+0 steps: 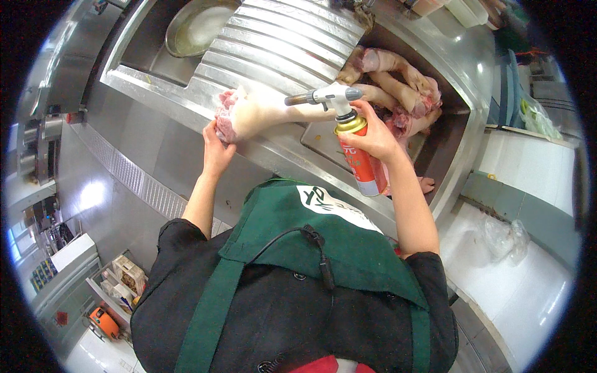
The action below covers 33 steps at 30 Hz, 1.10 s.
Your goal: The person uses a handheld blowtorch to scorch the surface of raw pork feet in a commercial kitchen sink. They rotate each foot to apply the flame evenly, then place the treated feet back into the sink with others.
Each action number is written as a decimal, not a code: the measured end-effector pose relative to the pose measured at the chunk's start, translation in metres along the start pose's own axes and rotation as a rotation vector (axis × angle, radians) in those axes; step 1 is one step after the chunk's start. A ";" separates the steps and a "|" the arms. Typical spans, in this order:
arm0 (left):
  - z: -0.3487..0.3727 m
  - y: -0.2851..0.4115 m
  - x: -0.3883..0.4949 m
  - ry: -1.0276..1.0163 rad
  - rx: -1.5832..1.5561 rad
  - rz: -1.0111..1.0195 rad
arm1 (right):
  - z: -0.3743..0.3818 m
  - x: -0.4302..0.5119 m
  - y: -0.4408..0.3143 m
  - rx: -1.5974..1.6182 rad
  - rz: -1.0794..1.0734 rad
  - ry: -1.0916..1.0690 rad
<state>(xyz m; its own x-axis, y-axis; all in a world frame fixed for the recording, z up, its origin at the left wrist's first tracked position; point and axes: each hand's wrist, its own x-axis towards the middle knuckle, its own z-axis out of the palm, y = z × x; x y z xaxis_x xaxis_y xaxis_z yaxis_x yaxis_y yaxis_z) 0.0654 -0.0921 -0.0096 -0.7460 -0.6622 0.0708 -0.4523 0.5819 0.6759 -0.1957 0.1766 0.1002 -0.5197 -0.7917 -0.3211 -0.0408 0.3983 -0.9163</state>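
My left hand [219, 150] grips the cut, meaty end of a pig's trotter [270, 111], which lies across the front edge of a ridged stainless steel drainboard [280, 42]. In my right hand [373, 135] is a butane torch, its red gas canister [357, 161] tilted and its grey-and-white torch head [333, 97] on top. The nozzle points left, over the trotter's shank. I cannot make out a flame. The trotter's far end is hidden behind the torch. Several more trotters [396, 77] are heaped in the sink basin to the right.
A metal bowl of cloudy liquid [200, 28] stands in the left basin. The steel sink rim [154, 95] runs between me and the basins. Plastic tubs [466, 11] sit at the back right. A clear plastic bag [506, 242] lies on a white surface at right.
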 end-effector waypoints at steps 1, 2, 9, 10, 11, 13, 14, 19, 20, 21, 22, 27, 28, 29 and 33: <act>0.000 0.000 0.000 -0.001 -0.001 -0.002 | 0.000 -0.001 0.000 -0.010 -0.001 -0.001; 0.000 0.000 0.000 -0.006 -0.003 -0.004 | 0.000 -0.001 0.000 -0.020 -0.002 -0.001; -0.001 0.003 0.000 -0.008 0.012 -0.005 | 0.003 -0.007 -0.006 0.070 0.017 -0.050; -0.002 0.003 0.000 -0.014 0.009 -0.003 | 0.006 -0.007 -0.007 0.035 -0.011 -0.026; -0.002 0.002 0.000 -0.028 0.009 -0.015 | 0.007 -0.006 -0.008 0.024 -0.017 -0.009; -0.003 0.002 -0.001 -0.034 0.016 -0.010 | 0.011 -0.008 -0.009 0.004 -0.022 0.022; -0.002 0.002 -0.001 -0.034 0.009 -0.014 | 0.012 -0.009 -0.009 0.087 0.036 -0.007; -0.001 0.002 -0.003 -0.027 0.026 -0.036 | 0.017 -0.012 -0.006 -0.034 -0.033 0.051; -0.001 0.002 -0.003 -0.025 0.016 -0.032 | 0.018 -0.012 -0.006 -0.008 -0.064 0.038; -0.001 0.002 -0.003 -0.027 0.007 -0.029 | 0.019 -0.012 -0.006 -0.057 -0.079 0.060; -0.001 0.002 -0.003 -0.024 -0.006 -0.023 | 0.020 -0.012 -0.006 -0.096 -0.127 0.076; -0.001 0.003 -0.001 -0.008 0.008 -0.005 | 0.022 -0.020 -0.010 -0.090 -0.004 0.101; -0.001 0.004 -0.002 -0.028 0.001 -0.026 | 0.022 -0.023 -0.010 -0.128 -0.007 0.126; -0.002 0.004 -0.002 -0.013 0.004 -0.023 | 0.022 -0.027 -0.009 -0.165 -0.005 0.150; -0.001 0.005 -0.002 -0.025 0.029 -0.033 | 0.018 -0.036 -0.001 -0.092 0.039 0.140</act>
<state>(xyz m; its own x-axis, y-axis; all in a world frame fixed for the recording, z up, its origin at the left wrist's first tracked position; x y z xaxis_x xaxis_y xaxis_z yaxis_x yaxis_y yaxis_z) 0.0652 -0.0884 -0.0059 -0.7419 -0.6698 0.0302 -0.4909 0.5733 0.6561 -0.1614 0.1963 0.1085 -0.6359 -0.7052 -0.3136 -0.0927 0.4731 -0.8761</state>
